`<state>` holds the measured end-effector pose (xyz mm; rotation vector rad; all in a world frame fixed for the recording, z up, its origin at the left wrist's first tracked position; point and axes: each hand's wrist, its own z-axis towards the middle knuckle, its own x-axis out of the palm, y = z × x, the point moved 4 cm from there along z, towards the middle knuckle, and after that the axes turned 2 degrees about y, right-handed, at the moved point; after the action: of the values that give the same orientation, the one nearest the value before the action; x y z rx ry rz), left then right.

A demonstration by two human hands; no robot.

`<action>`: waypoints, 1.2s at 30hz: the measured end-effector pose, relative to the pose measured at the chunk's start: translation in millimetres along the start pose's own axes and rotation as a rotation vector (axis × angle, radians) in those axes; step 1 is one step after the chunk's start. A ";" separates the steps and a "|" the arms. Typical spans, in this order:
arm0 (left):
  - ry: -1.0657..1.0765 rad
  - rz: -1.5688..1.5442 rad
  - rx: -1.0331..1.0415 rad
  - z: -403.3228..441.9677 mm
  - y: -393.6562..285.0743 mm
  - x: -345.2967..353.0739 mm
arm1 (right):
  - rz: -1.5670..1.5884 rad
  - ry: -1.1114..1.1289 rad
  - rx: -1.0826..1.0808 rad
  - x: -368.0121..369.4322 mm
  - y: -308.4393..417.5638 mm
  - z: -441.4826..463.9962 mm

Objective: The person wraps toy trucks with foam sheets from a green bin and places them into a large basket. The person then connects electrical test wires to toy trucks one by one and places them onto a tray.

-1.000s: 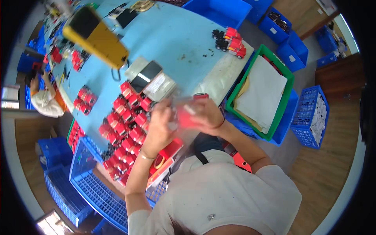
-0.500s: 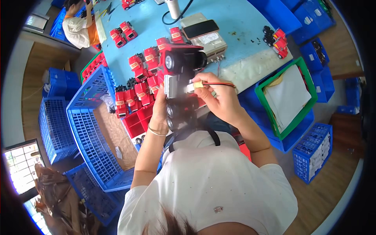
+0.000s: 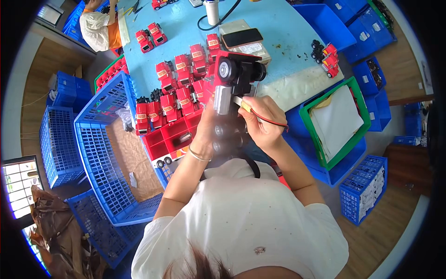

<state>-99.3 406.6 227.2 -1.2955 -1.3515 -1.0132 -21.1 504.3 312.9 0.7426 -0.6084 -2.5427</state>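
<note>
My left hand (image 3: 204, 129) is wrapped round a red toy truck (image 3: 241, 76), turned so its black underside and wheels show; its lower wheels are blurred. Close against the truck's underside, my right hand (image 3: 265, 122) pinches a small pale-yellow connector (image 3: 245, 107) with red and black wires. Rows of red toy trucks (image 3: 184, 100) stand on the blue table to the left. Below them lies a red compartment tray (image 3: 162, 143) with small wheels at its edge.
A phone (image 3: 242, 38) rests on a pale box behind the truck. At the right are a green-rimmed tray (image 3: 367, 122) and blue bins (image 3: 325, 23). A large blue crate (image 3: 83, 153) stands at the left. Another person (image 3: 95, 29) sits at the upper left.
One second ago both hands held a blurred red thing. Since half a second ago the truck and both hands have shifted slightly right in view, the connector still in my right fingers.
</note>
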 end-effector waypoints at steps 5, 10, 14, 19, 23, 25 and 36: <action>-0.099 0.164 0.188 6.0 -3.5 -9.1 | 0.010 -0.007 -0.027 -3.6 -0.3 -3.3; -0.093 0.607 0.567 5.6 -31.1 -6.7 | 0.380 -0.041 0.228 -11.2 -3.0 -16.6; -0.059 0.635 0.526 1.8 -35.0 -7.7 | 0.367 0.481 0.394 -13.7 -18.9 -46.7; -0.234 0.887 0.590 45.7 -37.1 -15.8 | 0.199 0.953 -0.038 -19.4 -13.1 -33.9; -0.175 0.576 0.282 84.9 -11.6 -55.0 | -0.403 0.951 -0.537 -0.7 -43.6 -18.7; -0.107 0.459 0.204 101.3 -3.3 -62.7 | -0.506 0.944 -0.606 17.1 -81.2 -35.2; -0.427 2.146 0.607 117.6 -29.7 -141.1 | -0.331 1.357 -0.408 29.2 -164.9 -139.1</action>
<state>-145.3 492.7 68.8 -1.5181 0.0888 1.0804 -6.9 584.1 110.8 2.1218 0.4965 -1.6456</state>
